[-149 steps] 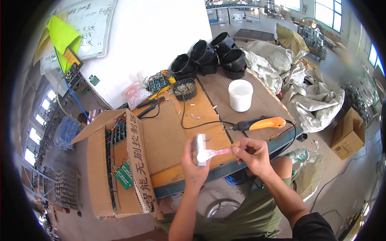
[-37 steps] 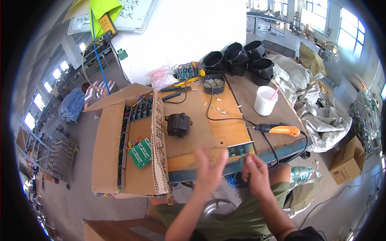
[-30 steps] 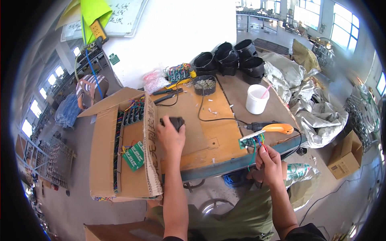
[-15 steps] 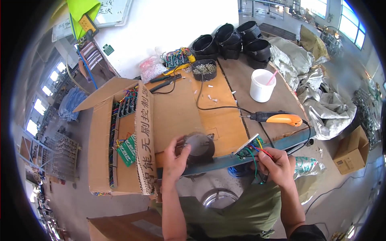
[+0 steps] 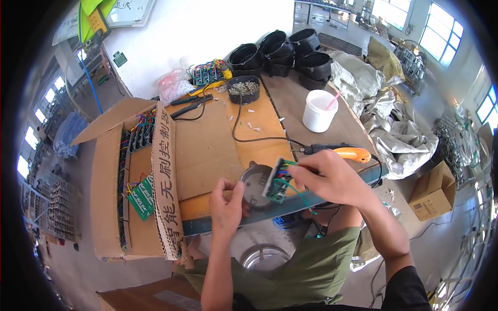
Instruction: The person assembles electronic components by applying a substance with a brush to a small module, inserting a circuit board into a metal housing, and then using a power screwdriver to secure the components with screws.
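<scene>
At the table's front edge, my left hand (image 5: pixel 226 205) grips the left rim of a round, shallow grey housing (image 5: pixel 253 179). Its open side is tipped up and shows a hollow inside with small bosses. Between thumb and fingers of my right hand (image 5: pixel 329 176) is a green circuit board (image 5: pixel 280 189), tilted, with a pale bar along one side and coloured wires. One green wire dangles below it. The board overlaps the housing's right side in view; whether they touch I cannot tell.
On the left stands an open cardboard box (image 5: pixel 168 207) holding wired boards, with a green panel (image 5: pixel 142 198) among them. Behind lie an orange-black power tool (image 5: pixel 353 154), a white bucket (image 5: pixel 319 111), a tray of screws (image 5: pixel 244 90) and stacked black housings (image 5: pixel 277 49).
My right hand has carried the circuit board left and up to the housing, turning its green face into view. The housing has tipped so its hollow inside shows. The whole view has shifted.
</scene>
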